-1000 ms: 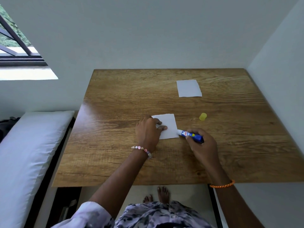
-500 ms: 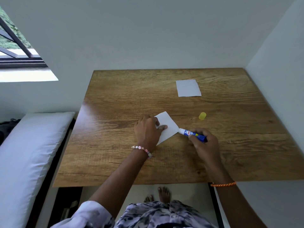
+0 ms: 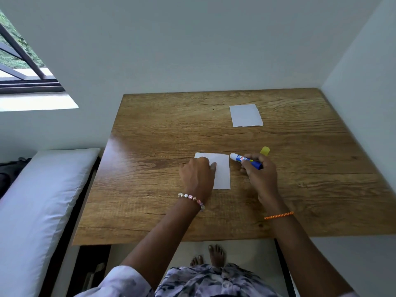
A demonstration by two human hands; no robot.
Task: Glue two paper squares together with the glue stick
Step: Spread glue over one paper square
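A white paper square (image 3: 222, 170) lies near the middle of the wooden table (image 3: 150, 189). My left hand (image 3: 198, 176) presses flat on its left part, fingers spread. My right hand (image 3: 259, 174) grips the blue and white glue stick (image 3: 245, 160), uncapped, with its white tip at the paper's upper right corner. The yellow cap (image 3: 265, 151) lies on the table just behind my right hand. A second white paper square (image 3: 246, 115) lies farther back on the table, apart from both hands.
Walls close the table's far side and right side. A white cushion (image 3: 38, 206) lies on a bench to the left of the table. My bare feet (image 3: 210, 256) show below the near table edge.
My left hand has turned the paper from a diagonal position back to straight. The glue stick's tip has shifted from the paper's lower right corner to its upper right corner.
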